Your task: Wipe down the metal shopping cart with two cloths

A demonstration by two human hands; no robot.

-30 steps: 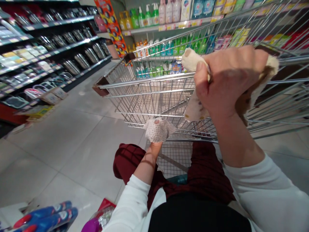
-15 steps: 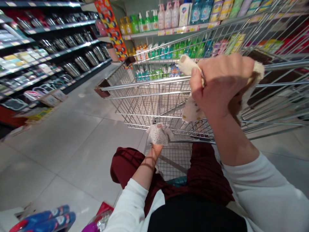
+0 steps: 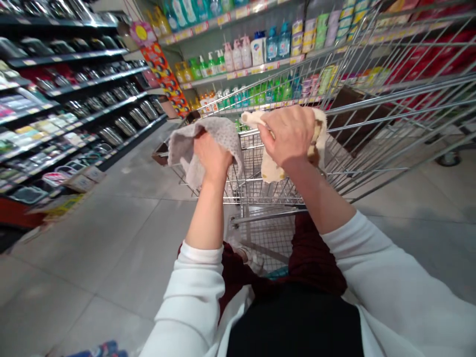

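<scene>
My left hand (image 3: 211, 153) is closed on a greyish-white cloth (image 3: 182, 144) with small dots. This cloth drapes over and around the hand, and the fingertips are hidden in it. Beside it, my right hand (image 3: 288, 131) makes a fist round a cream cloth (image 3: 273, 168) with brown and yellowish patches. A rolled end of the cream cloth sticks out past the thumb, and the rest hangs below. Both hands are above the near end of a metal wire shopping cart (image 3: 386, 101); whether they touch its bars I cannot tell.
Beyond the cart, a shelf (image 3: 267, 67) carries pump bottles and tubs. Shelves of metal pots (image 3: 126, 126) run along the left side. Blue packages (image 3: 100, 349) lie at the lower left. The grey tiled floor (image 3: 111, 248) stretches between the shelves and the cart.
My left hand has risen and gone forward with the dotted cloth, which is now spread wider. My right hand has moved left and slightly down, still gripping the cream cloth. The view has shifted.
</scene>
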